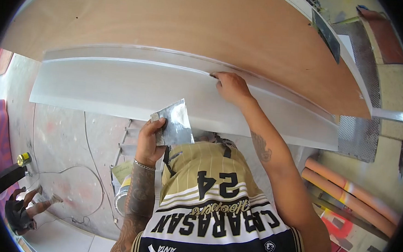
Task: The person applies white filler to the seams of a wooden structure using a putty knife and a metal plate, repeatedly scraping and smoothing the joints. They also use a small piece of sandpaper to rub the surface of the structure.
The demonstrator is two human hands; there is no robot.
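Observation:
My left hand grips a flat, shiny metal filling blade, thumb on its face, held upright near my waist. The blade's grey upper left corner looks smeared. My right hand is closed, its fingertips at the white line along the long white panel. Something small and dark shows at those fingertips; I cannot make out what it is. Behind the white panel spreads a large curved brown board.
A can stands on the floor below left, beside a metal frame. Cables run across the stained floor. Orange tubes lie at right. A dark rectangular plate rests on the board's right edge. Another person is at lower left.

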